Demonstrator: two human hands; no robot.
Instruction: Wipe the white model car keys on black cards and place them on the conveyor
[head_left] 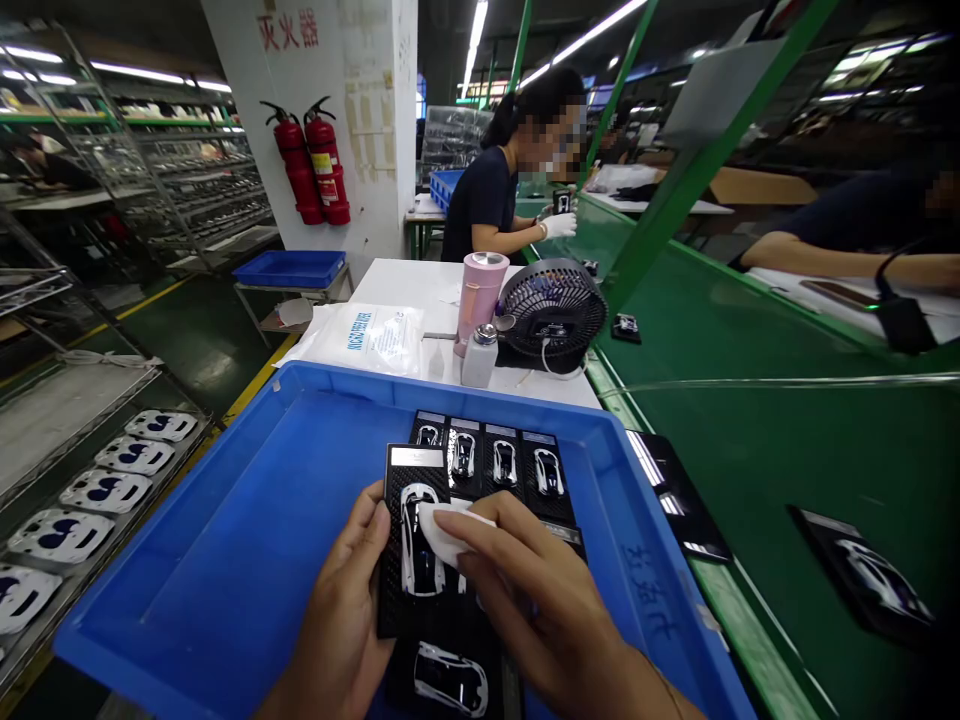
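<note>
My left hand (pixel 341 590) grips the left edge of a black base with a white and black model car (pixel 410 560) on it, tilted up toward me. Pinched in my right hand (pixel 536 590) is a white cloth (pixel 444 530), which touches the car's body. Beneath and beyond lie several more model cars on black bases (pixel 504 462) in a large blue tray (pixel 240 470). Another model car (pixel 450 680) lies nearest me, partly hidden under my hands.
Past the tray stand a pink tumbler (pixel 480 300), a pump bottle (pixel 480 357), a black fan (pixel 553 315) and a white plastic bag (pixel 367 338). To the right, a green conveyor belt (pixel 697 400) carries more model cars. A gloved co-worker (pixel 484 205) sits farther off. Left is a rack with white car parts (pixel 90 490).
</note>
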